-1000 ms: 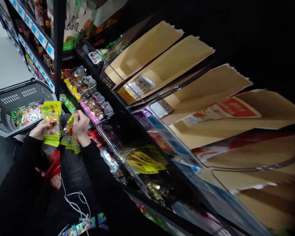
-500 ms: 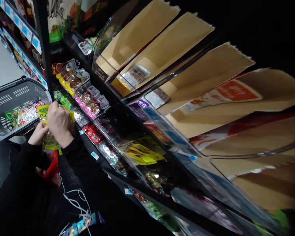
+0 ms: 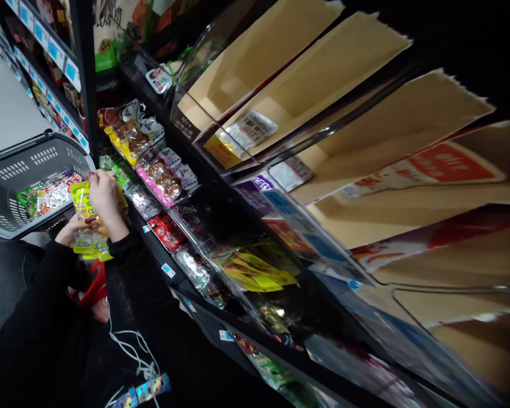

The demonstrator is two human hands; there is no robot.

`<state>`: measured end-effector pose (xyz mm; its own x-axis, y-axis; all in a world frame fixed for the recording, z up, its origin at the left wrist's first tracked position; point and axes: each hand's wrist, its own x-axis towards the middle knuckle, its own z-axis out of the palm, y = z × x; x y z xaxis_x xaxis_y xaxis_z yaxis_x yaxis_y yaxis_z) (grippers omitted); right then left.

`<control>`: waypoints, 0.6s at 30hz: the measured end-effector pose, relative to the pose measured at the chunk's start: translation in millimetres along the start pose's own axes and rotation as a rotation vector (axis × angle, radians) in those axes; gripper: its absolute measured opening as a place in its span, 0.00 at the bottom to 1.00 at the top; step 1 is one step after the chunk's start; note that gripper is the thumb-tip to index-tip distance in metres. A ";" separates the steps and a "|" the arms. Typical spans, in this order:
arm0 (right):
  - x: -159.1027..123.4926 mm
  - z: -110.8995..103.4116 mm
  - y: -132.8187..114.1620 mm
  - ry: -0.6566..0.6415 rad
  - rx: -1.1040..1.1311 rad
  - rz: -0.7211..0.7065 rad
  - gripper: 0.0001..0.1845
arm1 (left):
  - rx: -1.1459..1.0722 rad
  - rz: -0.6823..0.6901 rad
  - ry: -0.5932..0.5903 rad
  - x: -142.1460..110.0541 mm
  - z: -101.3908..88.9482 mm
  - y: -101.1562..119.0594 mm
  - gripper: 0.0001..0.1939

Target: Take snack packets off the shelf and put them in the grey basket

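Several yellow-and-green snack packets (image 3: 94,241) are bunched between my two hands, above my lap and close to the basket. My left hand (image 3: 71,226) is closed on their lower left side, thumb across the front. From the upper right, my right hand (image 3: 106,199) grips their top part, its fingers bent and partly hidden. To the left stands a grey shopping basket (image 3: 70,144) with small green, white and red packets (image 3: 53,195) lying in it. Just right of my right hand, green packets (image 3: 115,169) sit in the shelf's lowest row.
Clear-walled shelf bins hold pink snack packs (image 3: 164,175), red packets (image 3: 168,231) and yellow packets (image 3: 257,266). Large brown paper bags (image 3: 323,73) stand on the right. White cables (image 3: 131,345) hang over my lap. Another shelf (image 3: 46,42) runs along the upper left.
My right hand has shifted slightly up along the packets, and more of their yellow-green fronts shows, fanned out. The whole view has moved a little, shelves sliding rightward.
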<state>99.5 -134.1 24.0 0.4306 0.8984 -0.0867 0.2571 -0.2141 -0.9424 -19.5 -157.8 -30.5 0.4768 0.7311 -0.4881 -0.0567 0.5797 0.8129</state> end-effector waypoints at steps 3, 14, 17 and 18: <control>15.7 -8.5 9.6 -0.089 0.469 0.227 0.09 | -0.145 -0.029 -0.019 -2.2 9.9 2.9 0.22; 26.3 -38.2 20.2 0.331 0.628 -0.002 0.05 | -0.374 0.031 0.006 5.2 22.3 -7.8 0.22; 22.1 -28.9 19.8 0.418 0.305 -0.134 0.04 | -0.415 0.035 -0.047 5.8 28.2 -14.0 0.24; 21.4 -23.8 20.5 0.416 0.252 -0.143 0.04 | -0.422 0.043 -0.067 6.4 29.7 -16.4 0.24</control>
<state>134.6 -128.4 10.5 0.7279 0.6719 0.1366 0.1442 0.0448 -0.9885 10.5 -173.4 -37.6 0.5210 0.7409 -0.4238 -0.4253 0.6558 0.6237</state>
